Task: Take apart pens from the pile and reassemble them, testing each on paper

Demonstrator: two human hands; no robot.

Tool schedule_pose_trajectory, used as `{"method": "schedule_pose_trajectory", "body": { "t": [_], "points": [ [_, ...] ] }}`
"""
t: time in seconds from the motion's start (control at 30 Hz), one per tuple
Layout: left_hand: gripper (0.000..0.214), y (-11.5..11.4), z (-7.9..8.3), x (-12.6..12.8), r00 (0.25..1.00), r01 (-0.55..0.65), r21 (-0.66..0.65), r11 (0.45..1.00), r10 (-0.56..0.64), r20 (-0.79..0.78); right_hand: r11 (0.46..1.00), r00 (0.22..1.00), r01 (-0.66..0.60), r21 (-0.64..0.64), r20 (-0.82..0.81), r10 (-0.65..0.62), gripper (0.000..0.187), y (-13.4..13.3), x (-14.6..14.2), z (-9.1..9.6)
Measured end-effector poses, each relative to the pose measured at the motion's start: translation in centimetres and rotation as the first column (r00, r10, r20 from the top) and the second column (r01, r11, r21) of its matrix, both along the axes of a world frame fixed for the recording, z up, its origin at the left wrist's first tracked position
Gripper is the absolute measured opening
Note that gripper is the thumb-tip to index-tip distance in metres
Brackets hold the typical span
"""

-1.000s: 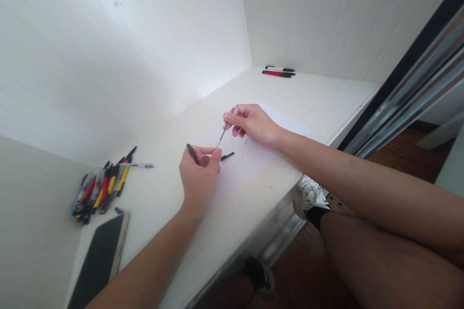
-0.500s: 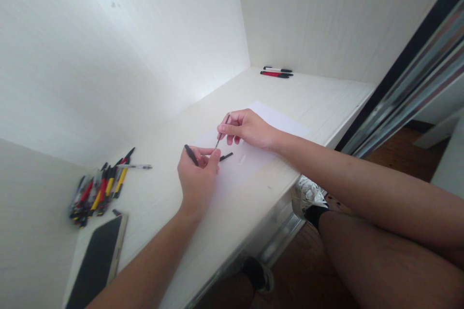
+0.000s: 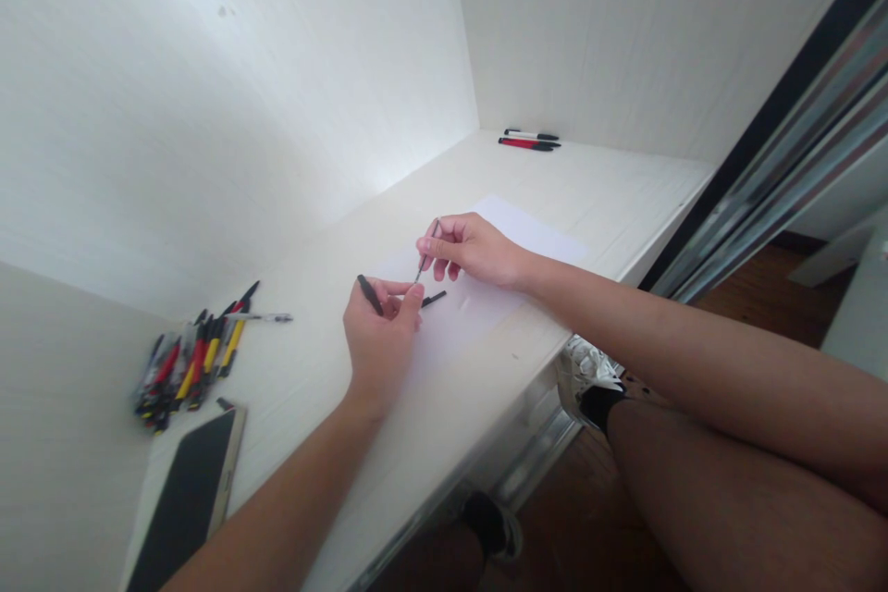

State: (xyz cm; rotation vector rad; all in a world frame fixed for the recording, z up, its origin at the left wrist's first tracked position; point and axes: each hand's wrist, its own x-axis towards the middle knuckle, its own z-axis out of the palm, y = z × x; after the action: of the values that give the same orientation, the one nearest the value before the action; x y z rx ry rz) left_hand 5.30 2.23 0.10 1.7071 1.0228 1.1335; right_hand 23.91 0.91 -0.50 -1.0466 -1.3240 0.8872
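Note:
My right hand (image 3: pixel 466 245) pinches a thin dark pen refill (image 3: pixel 428 247), which slants down toward the left fingertips. My left hand (image 3: pixel 381 328) is closed, its thumb and index finger meeting at the refill's lower tip; whether they grip a small part there I cannot make out. A black pen piece (image 3: pixel 370 294) is tucked in the left hand and sticks up past the knuckles. Beside the left fingers lies another black pen part (image 3: pixel 435 299), partly covered by them. Under both hands is a white sheet of paper (image 3: pixel 444 342), with a small clear piece (image 3: pixel 463 303) on it.
Several pens (image 3: pixel 194 356), red, yellow, black and clear, are heaped at the left wall. A phone-like dark slab (image 3: pixel 187 490) lies near the left forearm. By the back wall are a white pen (image 3: pixel 531 134) and red pens (image 3: pixel 525 144). The table's front edge (image 3: pixel 486 444) runs diagonally.
Both hands hold nearly the same pose around the refill. The view has shifted very slightly; nothing has been let go or picked up.

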Motion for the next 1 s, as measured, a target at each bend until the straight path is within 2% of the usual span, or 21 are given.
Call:
{"method": "schedule_pose_trajectory", "body": {
  "t": [0.17, 0.33, 0.5, 0.63, 0.9, 1.0],
  "points": [
    [0.033, 0.4, -0.3, 0.0, 0.998, -0.023, -0.059, 0.998, 0.026, 0.05, 0.984, 0.981, 0.176, 0.029, -0.091, -0.173, 0.035, 0.2, 0.0, 0.1],
    [0.032, 1.0, -0.8, 0.2, 0.979, -0.036, -0.157, 0.987, 0.066, 0.191, 0.984, 0.981, 0.179, -0.003, -0.082, -0.178, 0.032, -0.5, -0.5, 0.5],
    [0.033, 0.8, -0.4, 0.5, 0.941, 0.021, -0.265, 0.964, 0.07, 0.331, 0.993, 0.993, 0.116, 0.012, -0.031, -0.116, 0.028, -2.9, -2.1, 0.1],
    [0.031, 0.6, 0.2, 0.5, 0.935, -0.009, -0.314, 0.949, 0.119, 0.333, 0.999, 0.996, 0.035, 0.0, 0.082, -0.035, 0.012, -4.3, -3.1, -0.8],
    [0.031, 0.6, 0.6, 0.8, 0.92, -0.034, -0.341, 0.939, 0.163, 0.356, 0.998, 0.934, -0.062, 0.007, 0.353, 0.056, 0.012, -4.9, -3.5, -0.2],
    [0.031, 0.6, 0.6, 0.8, 0.923, -0.03, -0.337, 0.941, 0.155, 0.352, 0.998, 0.91, -0.058, -0.007, 0.41, 0.056, 0.01, -5.1, -3.5, 0.0]
  ]
}}
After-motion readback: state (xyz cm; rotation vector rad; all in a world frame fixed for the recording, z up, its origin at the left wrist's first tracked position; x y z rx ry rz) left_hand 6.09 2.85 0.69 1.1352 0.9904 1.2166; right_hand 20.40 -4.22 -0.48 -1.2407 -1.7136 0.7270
